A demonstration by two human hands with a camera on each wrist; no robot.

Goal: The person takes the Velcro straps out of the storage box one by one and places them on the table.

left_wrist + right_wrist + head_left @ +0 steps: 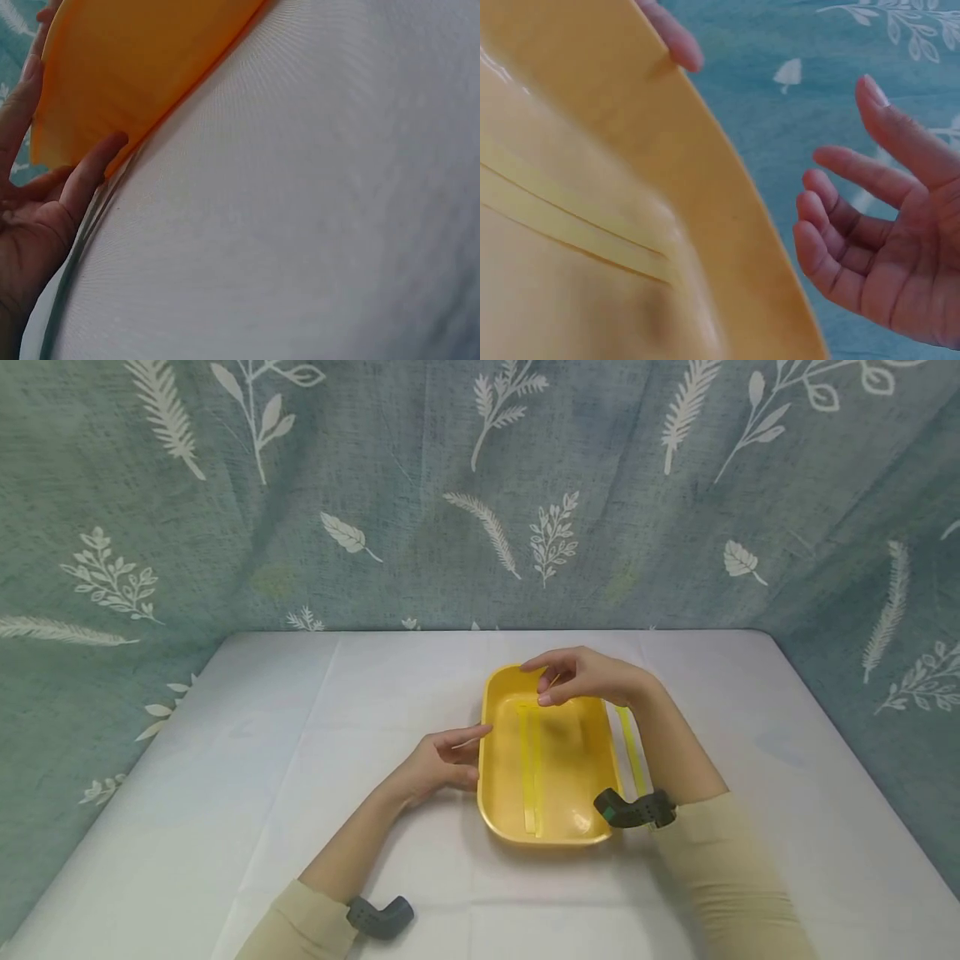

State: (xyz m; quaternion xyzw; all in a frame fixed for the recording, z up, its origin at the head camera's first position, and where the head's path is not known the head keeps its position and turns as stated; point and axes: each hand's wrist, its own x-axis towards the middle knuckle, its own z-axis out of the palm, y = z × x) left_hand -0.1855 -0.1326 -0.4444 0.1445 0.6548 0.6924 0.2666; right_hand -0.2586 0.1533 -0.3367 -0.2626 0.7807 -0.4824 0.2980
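Note:
A yellow rectangular plastic tray [585,735] with rounded corners sits on the table. Two thin, flat yellow strips [529,768] lie lengthwise side by side on its floor. My left hand [442,760] touches the tray's left side, its index fingertip [681,46] over the rim and the thumb [94,169] against the outer wall. Over the far end of the tray hovers my right hand [585,677], fingers loosely bent. In the right wrist view nothing lies in its palm [907,285].
Another yellow strip [632,750] lies on the white tablecloth [360,693] right of the tray, partly behind my right forearm. Each wrist wears a dark camera mount [381,918]. A blue-green leaf-print curtain [420,527] hangs behind the table.

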